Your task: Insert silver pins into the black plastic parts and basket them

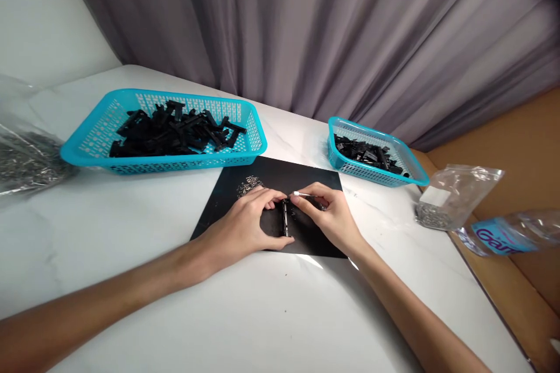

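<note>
My left hand (245, 222) rests on a black mat (227, 198) and pinches a narrow black plastic strip (286, 220) between thumb and fingers, holding it upright on the mat. My right hand (328, 213) is closed beside it, its fingertips pinched at the strip's top end on something small I cannot make out. A little heap of small shiny metal parts (248, 185) lies on the mat just beyond my left fingers.
A large blue basket (79, 148) with several black plastic parts stands at the back left, a smaller blue basket (420, 173) with more at the back right. Plastic bags of metal parts lie at the far left (21, 154) and right (450, 201). A bottle (507, 234) lies at the table's right edge.
</note>
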`<move>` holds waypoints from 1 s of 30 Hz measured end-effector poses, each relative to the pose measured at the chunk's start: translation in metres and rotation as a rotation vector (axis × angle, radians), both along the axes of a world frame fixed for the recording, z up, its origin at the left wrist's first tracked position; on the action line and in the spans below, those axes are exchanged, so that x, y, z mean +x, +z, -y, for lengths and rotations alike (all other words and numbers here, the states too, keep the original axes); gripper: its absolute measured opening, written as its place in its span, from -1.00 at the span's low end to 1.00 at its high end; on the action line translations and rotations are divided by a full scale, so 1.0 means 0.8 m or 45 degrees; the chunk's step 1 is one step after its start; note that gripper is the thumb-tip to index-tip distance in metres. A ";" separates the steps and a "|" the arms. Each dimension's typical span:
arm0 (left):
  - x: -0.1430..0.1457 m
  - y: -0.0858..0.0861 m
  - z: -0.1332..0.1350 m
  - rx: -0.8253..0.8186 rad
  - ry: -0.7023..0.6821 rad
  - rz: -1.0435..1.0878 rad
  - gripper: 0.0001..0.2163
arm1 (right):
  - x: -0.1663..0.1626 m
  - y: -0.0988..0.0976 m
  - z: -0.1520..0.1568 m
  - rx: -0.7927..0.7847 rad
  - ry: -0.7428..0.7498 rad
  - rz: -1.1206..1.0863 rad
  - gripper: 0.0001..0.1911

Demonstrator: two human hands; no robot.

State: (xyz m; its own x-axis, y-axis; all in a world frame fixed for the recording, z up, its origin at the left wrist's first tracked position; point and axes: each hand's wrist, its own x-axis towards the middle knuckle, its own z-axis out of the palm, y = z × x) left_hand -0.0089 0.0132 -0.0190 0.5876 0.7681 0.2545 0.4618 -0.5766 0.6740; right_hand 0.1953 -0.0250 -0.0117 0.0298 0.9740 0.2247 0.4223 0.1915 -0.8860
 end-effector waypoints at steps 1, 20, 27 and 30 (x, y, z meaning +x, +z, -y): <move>0.000 0.001 0.000 0.000 0.000 -0.002 -0.49 | 0.000 0.000 -0.001 -0.012 0.002 -0.006 -0.75; 0.002 0.009 -0.003 -0.030 -0.014 -0.011 -0.53 | -0.009 -0.004 -0.012 -0.036 0.019 0.052 -0.58; 0.000 -0.001 -0.005 -0.015 -0.011 -0.047 -0.45 | 0.016 0.017 0.005 0.088 0.043 0.312 -0.68; -0.002 -0.002 -0.004 -0.012 -0.015 -0.037 -0.45 | 0.019 0.022 0.009 0.192 0.059 0.448 -0.77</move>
